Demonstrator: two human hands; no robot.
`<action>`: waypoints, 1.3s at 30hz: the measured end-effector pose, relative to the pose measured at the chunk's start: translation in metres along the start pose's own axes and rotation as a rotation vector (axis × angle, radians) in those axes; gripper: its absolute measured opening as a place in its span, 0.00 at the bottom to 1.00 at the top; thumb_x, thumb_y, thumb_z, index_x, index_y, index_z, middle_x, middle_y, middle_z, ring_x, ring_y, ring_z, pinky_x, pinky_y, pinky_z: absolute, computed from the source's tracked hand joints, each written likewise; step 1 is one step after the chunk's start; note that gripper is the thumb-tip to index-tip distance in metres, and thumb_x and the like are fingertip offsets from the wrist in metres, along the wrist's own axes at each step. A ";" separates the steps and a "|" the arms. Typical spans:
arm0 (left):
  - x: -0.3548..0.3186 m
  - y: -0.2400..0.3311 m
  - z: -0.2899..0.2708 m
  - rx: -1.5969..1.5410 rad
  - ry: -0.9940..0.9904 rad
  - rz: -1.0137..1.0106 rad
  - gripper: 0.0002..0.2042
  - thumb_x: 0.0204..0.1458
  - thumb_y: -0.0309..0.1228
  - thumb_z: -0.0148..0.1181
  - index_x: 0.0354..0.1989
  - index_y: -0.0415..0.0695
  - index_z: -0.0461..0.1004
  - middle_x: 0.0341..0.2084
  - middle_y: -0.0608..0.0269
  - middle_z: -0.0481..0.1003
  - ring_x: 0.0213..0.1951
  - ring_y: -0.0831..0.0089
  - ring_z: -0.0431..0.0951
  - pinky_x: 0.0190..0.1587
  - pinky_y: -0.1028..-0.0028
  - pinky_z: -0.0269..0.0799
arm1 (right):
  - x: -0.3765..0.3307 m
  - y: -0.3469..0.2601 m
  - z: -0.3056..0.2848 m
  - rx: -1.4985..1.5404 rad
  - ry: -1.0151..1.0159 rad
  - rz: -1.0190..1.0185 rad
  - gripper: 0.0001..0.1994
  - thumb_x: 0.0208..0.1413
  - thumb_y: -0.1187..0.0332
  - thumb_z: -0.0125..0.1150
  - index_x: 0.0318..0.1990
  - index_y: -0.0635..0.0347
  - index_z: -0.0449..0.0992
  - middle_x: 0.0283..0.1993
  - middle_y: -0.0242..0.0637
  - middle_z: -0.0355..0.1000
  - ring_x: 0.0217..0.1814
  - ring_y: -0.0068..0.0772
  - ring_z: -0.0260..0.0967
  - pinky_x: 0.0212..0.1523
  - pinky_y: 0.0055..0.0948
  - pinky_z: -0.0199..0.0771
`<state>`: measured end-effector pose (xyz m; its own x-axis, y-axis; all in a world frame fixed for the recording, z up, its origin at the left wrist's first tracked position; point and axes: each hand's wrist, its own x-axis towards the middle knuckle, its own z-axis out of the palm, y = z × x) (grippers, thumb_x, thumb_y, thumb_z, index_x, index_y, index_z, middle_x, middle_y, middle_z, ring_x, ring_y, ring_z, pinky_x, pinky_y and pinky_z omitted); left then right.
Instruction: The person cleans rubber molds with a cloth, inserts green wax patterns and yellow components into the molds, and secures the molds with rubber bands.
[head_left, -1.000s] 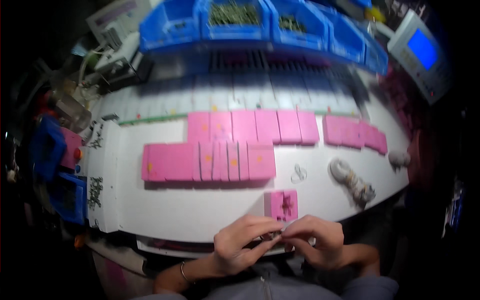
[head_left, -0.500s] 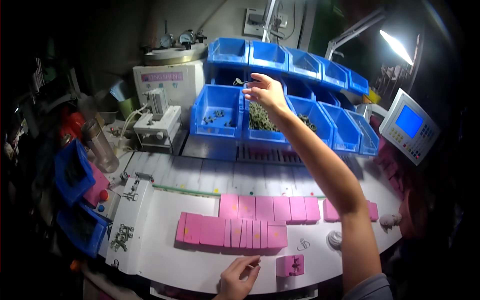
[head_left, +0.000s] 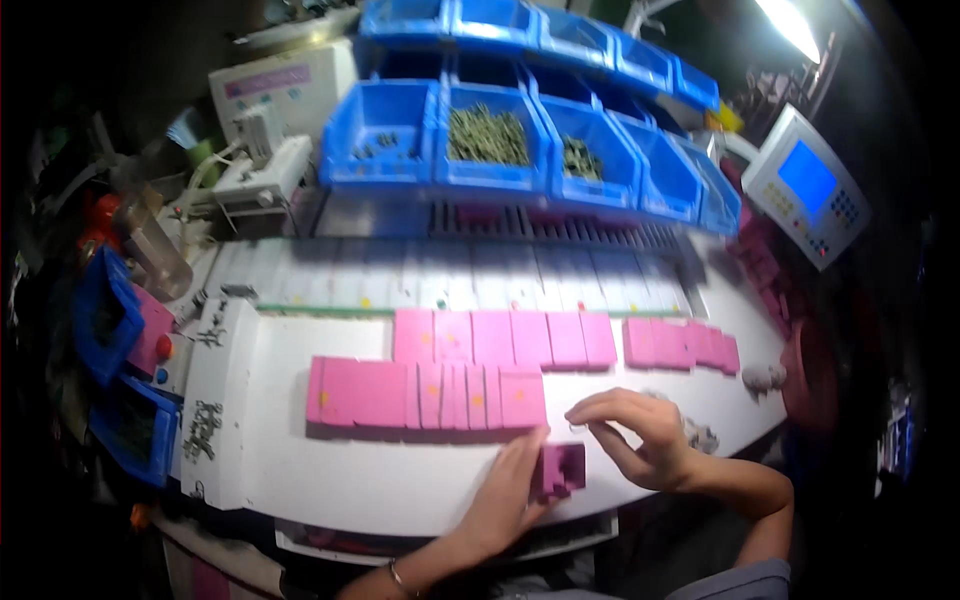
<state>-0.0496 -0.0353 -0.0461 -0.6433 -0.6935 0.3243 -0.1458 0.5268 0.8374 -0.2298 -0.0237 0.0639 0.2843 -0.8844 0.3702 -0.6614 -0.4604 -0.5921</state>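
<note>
My left hand (head_left: 505, 490) grips a small pink block (head_left: 563, 468) at the table's near edge, fingers along its left side and thumb toward its near side. A dark hollow or mark shows on the block's face. Just right of it, my right hand (head_left: 640, 435) hovers over the white tabletop, fingers curved and thumb apart from them. A small pale wire loop (head_left: 578, 428) lies under its fingertips, partly hidden. Beyond the hands, a row of pink blocks (head_left: 380, 392) stands closely packed, with a second row (head_left: 505, 338) behind it.
Blue bins (head_left: 385, 175) rise in tiers at the back, some holding grey-green pieces (head_left: 490, 135). A shorter pink row (head_left: 680, 343) is at right, below a keypad device with a blue screen (head_left: 808, 175). A white rail with metal fittings (head_left: 208, 425) borders the left.
My right hand has come down from the bins to beside the pink block; the small piece by its fingertips no longer shows. My left hand has moved right and grasped the block. The view tilted downward.
</note>
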 end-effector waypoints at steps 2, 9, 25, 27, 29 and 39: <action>0.009 0.001 0.004 -0.051 -0.027 -0.052 0.37 0.45 0.38 0.63 0.60 0.37 0.52 0.51 0.43 0.63 0.53 0.48 0.63 0.56 0.60 0.59 | -0.029 -0.005 0.000 0.028 -0.053 0.073 0.11 0.45 0.82 0.58 0.38 0.64 0.74 0.37 0.41 0.72 0.36 0.38 0.72 0.36 0.27 0.73; 0.000 0.003 0.006 -0.533 0.151 -0.219 0.34 0.53 0.47 0.54 0.59 0.33 0.53 0.49 0.46 0.67 0.49 0.64 0.70 0.50 0.70 0.66 | -0.061 -0.014 0.013 0.030 0.046 -0.022 0.11 0.39 0.79 0.62 0.34 0.63 0.73 0.39 0.43 0.69 0.42 0.44 0.67 0.42 0.34 0.68; 0.010 0.058 0.003 -0.907 -0.110 -0.610 0.36 0.57 0.60 0.21 0.47 0.37 0.63 0.26 0.53 0.72 0.23 0.69 0.73 0.26 0.73 0.73 | -0.051 0.015 0.042 0.026 0.252 0.079 0.10 0.57 0.68 0.51 0.40 0.68 0.69 0.31 0.44 0.68 0.25 0.29 0.67 0.21 0.24 0.68; 0.005 0.057 0.006 -0.913 -0.145 -0.586 0.40 0.53 0.64 0.23 0.54 0.37 0.57 0.27 0.51 0.72 0.23 0.69 0.73 0.26 0.74 0.73 | -0.057 0.008 0.038 0.438 0.149 0.357 0.11 0.59 0.66 0.47 0.39 0.67 0.69 0.29 0.41 0.69 0.22 0.25 0.66 0.19 0.21 0.66; 0.004 0.063 0.004 -0.867 -0.161 -0.490 0.45 0.45 0.69 0.30 0.61 0.41 0.44 0.28 0.48 0.72 0.23 0.69 0.73 0.26 0.74 0.73 | -0.058 0.006 0.040 0.865 0.040 0.631 0.13 0.61 0.64 0.43 0.37 0.66 0.69 0.26 0.38 0.69 0.19 0.21 0.65 0.16 0.18 0.65; 0.004 0.064 0.011 -1.149 -0.229 -0.455 0.24 0.60 0.52 0.31 0.52 0.43 0.52 0.26 0.53 0.68 0.23 0.70 0.71 0.26 0.75 0.69 | -0.078 0.022 0.052 0.970 0.083 0.542 0.18 0.62 0.60 0.37 0.40 0.65 0.71 0.35 0.38 0.69 0.34 0.24 0.64 0.40 0.23 0.66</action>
<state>-0.0701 0.0013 0.0039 -0.8393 -0.5376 -0.0814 0.2750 -0.5489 0.7893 -0.2306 0.0310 -0.0156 0.0511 -0.9953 -0.0820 0.1485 0.0887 -0.9849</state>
